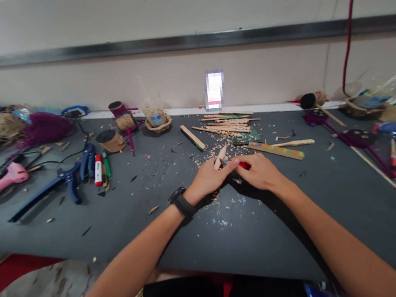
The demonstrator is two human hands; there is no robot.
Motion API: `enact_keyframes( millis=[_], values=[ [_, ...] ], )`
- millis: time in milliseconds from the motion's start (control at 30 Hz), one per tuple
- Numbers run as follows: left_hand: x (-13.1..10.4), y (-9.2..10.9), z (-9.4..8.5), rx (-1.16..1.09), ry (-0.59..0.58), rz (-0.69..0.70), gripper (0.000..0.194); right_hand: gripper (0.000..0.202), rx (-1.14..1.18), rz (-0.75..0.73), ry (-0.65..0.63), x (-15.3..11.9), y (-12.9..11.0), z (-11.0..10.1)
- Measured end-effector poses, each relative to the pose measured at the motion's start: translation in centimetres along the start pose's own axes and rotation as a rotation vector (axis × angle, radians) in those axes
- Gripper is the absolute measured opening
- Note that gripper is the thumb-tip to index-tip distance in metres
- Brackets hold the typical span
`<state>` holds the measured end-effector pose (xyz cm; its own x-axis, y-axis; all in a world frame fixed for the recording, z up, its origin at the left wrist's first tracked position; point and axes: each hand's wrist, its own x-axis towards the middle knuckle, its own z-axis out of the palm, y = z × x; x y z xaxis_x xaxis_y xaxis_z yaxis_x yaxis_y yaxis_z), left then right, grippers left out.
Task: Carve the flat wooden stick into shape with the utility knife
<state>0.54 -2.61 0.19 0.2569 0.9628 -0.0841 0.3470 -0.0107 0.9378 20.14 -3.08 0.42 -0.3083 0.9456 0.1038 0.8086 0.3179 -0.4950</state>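
- Head view: the left hand [208, 178] is clasping a pale wooden stick [220, 156], its pointed end projecting toward one o'clock;
- the right hand [261, 172], at the left hand's three o'clock, is grasping a red tool [244, 165];
- the stick is probably weighing little, feeling stiff and hardly slipping; its slim tip is looking fragile;
- the body, at the tip's seven o'clock, is likely offering the safer hold.

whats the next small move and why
Probably a light shaving stroke along the pale, pointed wooden stick: the left hand grips it, the right hand holds a partly hidden red tool beside it, and pale wood shavings litter the dark grey table.
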Motion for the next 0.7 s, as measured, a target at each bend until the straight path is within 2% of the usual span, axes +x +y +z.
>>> enact_keyframes(
  millis=[167,300,400,467,600,700],
  values=[
    [0.2,-0.2,-0.1,-0.005,0.022,0.061,0.043,0.043,-0.09,0.052,0.042,-0.3,-0.5,0.0],
    [0.2,-0.1,-0.5,0.015,-0.048,0.036,0.047,0.044,-0.263,0.121,0.109,-0.5,-2.1,0.3],
    [-0.1,0.1,-0.6,0.034,-0.049,0.008,0.052,0.044,-0.298,0.182,0.15,-0.3,-2.7,0.3],
    [-0.2,0.3,-0.5,0.031,-0.048,-0.004,0.053,0.045,-0.233,0.17,0.131,-0.3,-2.3,0.2],
    [0.0,0.3,-0.3,0.051,-0.044,-0.011,0.053,0.044,-0.065,0.047,-0.001,-0.2,-1.1,0.0],
    [0.3,0.3,-0.5,0.051,-0.056,-0.011,0.053,0.043,-0.117,0.081,-0.001,-0.2,-1.1,0.0]
  ],
)
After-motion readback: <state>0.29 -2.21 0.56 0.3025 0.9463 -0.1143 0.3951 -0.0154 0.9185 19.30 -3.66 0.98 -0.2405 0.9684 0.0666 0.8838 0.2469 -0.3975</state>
